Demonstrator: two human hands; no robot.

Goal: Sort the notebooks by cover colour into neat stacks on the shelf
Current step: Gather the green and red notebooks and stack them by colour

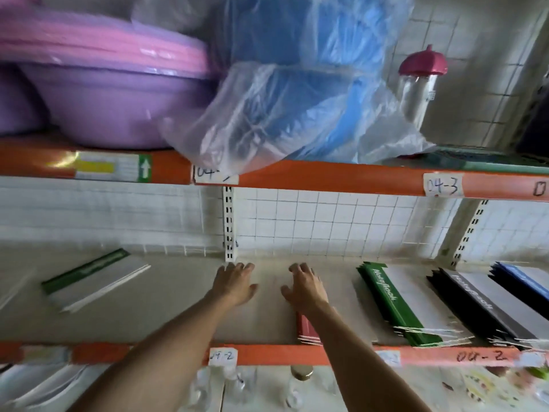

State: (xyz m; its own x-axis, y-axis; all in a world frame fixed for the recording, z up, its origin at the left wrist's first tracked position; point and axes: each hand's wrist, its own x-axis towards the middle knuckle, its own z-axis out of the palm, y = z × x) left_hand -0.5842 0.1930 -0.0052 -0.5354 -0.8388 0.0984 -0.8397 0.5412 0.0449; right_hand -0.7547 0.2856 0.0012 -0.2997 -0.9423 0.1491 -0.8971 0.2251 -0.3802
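Red notebooks [306, 330] under right hand [304, 288], green stack [392, 304] beside

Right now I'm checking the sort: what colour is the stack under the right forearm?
Red: the stack shows beside the right forearm in the head view.

Both hands reach onto the shelf [178, 298], fingers spread and lightly bent. The left hand [234, 282] lies flat on bare shelf; the right hand [304, 286] sits just beside it, over a red notebook stack [307, 330] that shows under its wrist. Right of the right hand lie a green stack [392, 301], then a black stack [475, 304], then a blue stack [518, 278]. Far left of the left hand lies a lone green notebook [89, 278].
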